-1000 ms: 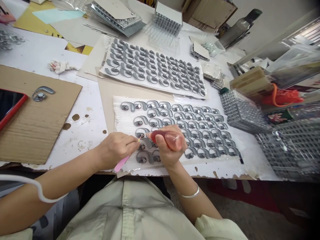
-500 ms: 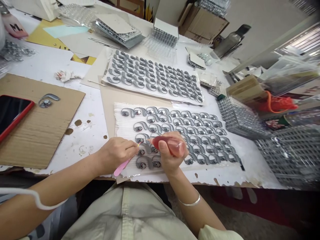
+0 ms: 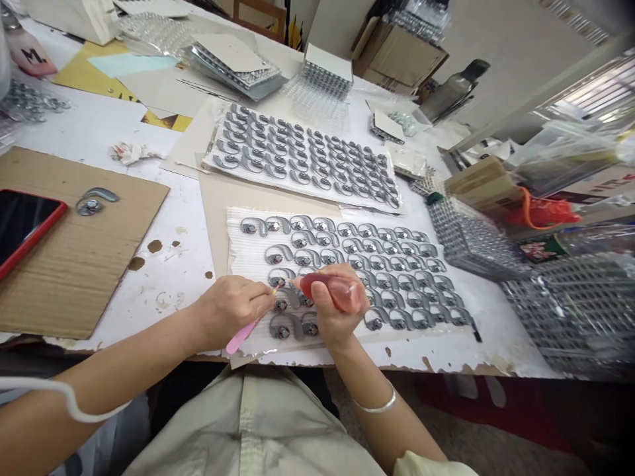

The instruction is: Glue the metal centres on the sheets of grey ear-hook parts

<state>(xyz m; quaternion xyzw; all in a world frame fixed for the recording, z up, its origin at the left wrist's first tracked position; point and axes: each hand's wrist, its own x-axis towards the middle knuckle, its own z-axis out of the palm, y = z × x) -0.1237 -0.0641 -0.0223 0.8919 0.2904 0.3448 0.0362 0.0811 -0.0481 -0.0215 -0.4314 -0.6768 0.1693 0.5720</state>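
Several rows of grey ear-hook earphone pieces (image 3: pixel 330 256) lie on a white ribbed sheet (image 3: pixel 243 254) before me. My left hand (image 3: pixel 232 305) is closed on a thin tool with a pink handle (image 3: pixel 240 337); the tool's tip reaches an earphone piece (image 3: pixel 278 280) at the left of the sheet. My right hand (image 3: pixel 338 304) is wrapped round a squeeze bottle (image 3: pixel 335 291) of reddish liquid. Its narrow nozzle points left, close to the same piece; whether it touches cannot be made out. The right hand hides some pieces beneath it.
Behind lies a second sheet of earphone pieces (image 3: pixel 302 153). To the left, a cardboard sheet (image 3: pixel 99 251) bears a red-edged phone (image 3: pixel 30 228) and one loose piece (image 3: pixel 94 200). Clear packaging trays (image 3: pixel 471 235) stack up at the right. A dark bottle (image 3: pixel 454 89) stands at the back right.
The view has shifted slightly. Both hands stay over the same earphone piece, with the tool and the squeeze bottle still held.
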